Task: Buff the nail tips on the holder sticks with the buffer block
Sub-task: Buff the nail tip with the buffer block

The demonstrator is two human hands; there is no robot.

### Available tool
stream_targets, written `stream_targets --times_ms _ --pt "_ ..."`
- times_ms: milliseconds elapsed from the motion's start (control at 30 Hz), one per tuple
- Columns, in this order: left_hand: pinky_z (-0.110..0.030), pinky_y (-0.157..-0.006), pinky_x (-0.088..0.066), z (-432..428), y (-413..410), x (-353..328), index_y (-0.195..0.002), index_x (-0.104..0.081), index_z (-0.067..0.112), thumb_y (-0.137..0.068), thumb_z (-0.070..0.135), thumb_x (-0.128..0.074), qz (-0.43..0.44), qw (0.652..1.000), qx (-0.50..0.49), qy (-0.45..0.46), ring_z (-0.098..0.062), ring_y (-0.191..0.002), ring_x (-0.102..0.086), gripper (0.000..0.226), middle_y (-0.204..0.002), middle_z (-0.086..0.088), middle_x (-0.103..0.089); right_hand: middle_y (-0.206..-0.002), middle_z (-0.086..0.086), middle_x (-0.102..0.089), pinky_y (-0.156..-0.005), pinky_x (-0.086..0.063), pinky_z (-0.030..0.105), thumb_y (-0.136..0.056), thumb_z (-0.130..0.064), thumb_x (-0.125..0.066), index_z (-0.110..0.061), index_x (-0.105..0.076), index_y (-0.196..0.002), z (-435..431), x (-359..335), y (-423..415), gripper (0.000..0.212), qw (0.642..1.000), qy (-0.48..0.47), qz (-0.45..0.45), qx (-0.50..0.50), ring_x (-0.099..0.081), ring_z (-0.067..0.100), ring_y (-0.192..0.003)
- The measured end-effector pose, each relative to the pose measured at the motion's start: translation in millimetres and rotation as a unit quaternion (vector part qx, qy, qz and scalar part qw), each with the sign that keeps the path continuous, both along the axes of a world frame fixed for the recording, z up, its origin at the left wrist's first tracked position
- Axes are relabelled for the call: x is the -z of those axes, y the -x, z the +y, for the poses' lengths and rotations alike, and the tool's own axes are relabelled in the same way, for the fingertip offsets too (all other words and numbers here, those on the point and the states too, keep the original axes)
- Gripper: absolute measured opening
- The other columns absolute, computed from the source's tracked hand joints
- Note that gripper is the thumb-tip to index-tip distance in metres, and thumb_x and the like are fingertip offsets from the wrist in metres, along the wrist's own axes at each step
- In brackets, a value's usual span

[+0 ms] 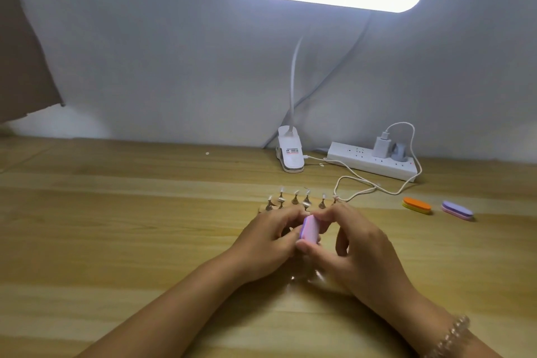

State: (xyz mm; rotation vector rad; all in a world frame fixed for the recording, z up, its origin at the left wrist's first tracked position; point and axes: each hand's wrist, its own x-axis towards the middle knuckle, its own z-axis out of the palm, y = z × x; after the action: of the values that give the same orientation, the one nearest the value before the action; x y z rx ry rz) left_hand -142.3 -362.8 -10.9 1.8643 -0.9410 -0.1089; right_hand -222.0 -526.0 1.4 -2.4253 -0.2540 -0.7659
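A pink and purple buffer block (309,229) stands on edge between my two hands, just in front of the holder. My right hand (353,244) grips it with the thumb under its near end and fingers curled over the far end. My left hand (266,237) has its fingers curled against the block's left side; whether it holds a stick is hidden. Behind the hands stands a wooden holder base (263,208) with several holder sticks (307,199) carrying clear nail tips.
An orange and yellow buffer block (416,205) and a purple and pink one (457,210) lie on the wooden table to the right. A clip lamp (290,154), a white power strip (372,163) and a white cable (360,187) sit behind the holder by the wall.
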Motion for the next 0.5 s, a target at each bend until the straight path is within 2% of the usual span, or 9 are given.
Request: stream_targets --times_ms 100,200,267,367,400,500 --pt "-0.032 -0.067 -0.047 0.6 0.0 1.1 -0.104 -0.067 0.014 -0.100 0.017 -0.054 -0.011 1.000 -0.004 -0.006 -0.004 -0.073 -0.057 0.014 -0.085 0.012 -0.064 -0.086 -0.018 -0.062 -0.058 -0.039 0.025 -0.074 -0.061 -0.066 -0.030 -0.060 -0.085 -8.2 -0.7 -5.3 0.034 0.997 -0.063 0.014 0.031 -0.052 0.012 -0.064" --pt "-0.038 -0.074 -0.052 1.1 1.5 -0.1 -0.104 -0.067 0.017 -0.100 0.012 -0.054 -0.003 1.000 0.001 0.000 -0.013 -0.084 -0.066 0.015 -0.093 0.005 -0.070 -0.085 -0.018 -0.060 -0.055 -0.041 0.024 -0.075 -0.067 -0.064 -0.029 -0.059 -0.087 -2.5 -0.3 1.0 0.040 1.000 -0.005 -0.003 0.005 -0.049 0.011 -0.058" --pt "-0.043 -0.078 -0.054 0.6 0.7 -1.0 -0.103 -0.068 0.017 -0.100 0.009 -0.054 0.005 1.000 0.001 0.006 -0.018 -0.088 -0.068 0.016 -0.095 0.001 -0.072 -0.084 -0.016 -0.061 -0.055 -0.043 0.025 -0.074 -0.065 -0.068 -0.027 -0.059 -0.087 0.0 -1.0 1.9 0.041 1.000 -0.013 0.005 -0.015 -0.049 0.010 -0.056" --pt "-0.031 -0.066 -0.046 0.4 0.6 0.3 -0.098 -0.067 0.020 -0.098 0.017 -0.053 -0.009 1.000 -0.001 -0.001 -0.003 -0.072 -0.058 0.014 -0.083 0.016 -0.065 -0.085 -0.014 -0.065 -0.058 -0.039 0.024 -0.072 -0.064 -0.065 -0.027 -0.062 -0.085 -7.9 -3.0 -4.8 0.039 0.995 -0.097 0.033 0.010 -0.052 0.009 -0.061" --pt "-0.030 -0.066 -0.045 0.6 1.2 0.4 -0.098 -0.067 0.021 -0.098 0.018 -0.053 -0.009 1.000 0.001 0.000 -0.002 -0.073 -0.058 0.014 -0.082 0.016 -0.064 -0.085 -0.014 -0.064 -0.058 -0.038 0.021 -0.073 -0.066 -0.064 -0.028 -0.061 -0.085 -8.6 -2.7 -4.7 0.040 0.996 -0.089 0.028 0.015 -0.052 0.009 -0.062" --pt "-0.039 -0.072 -0.052 0.2 -0.7 0.4 -0.102 -0.068 0.017 -0.100 0.010 -0.054 0.014 1.000 0.003 0.008 -0.014 -0.084 -0.067 0.015 -0.093 0.003 -0.072 -0.082 -0.016 -0.061 -0.054 -0.038 0.020 -0.073 -0.065 -0.065 -0.027 -0.059 -0.086 -0.7 -0.4 1.1 0.040 1.000 -0.021 0.012 -0.005 -0.050 0.011 -0.057"
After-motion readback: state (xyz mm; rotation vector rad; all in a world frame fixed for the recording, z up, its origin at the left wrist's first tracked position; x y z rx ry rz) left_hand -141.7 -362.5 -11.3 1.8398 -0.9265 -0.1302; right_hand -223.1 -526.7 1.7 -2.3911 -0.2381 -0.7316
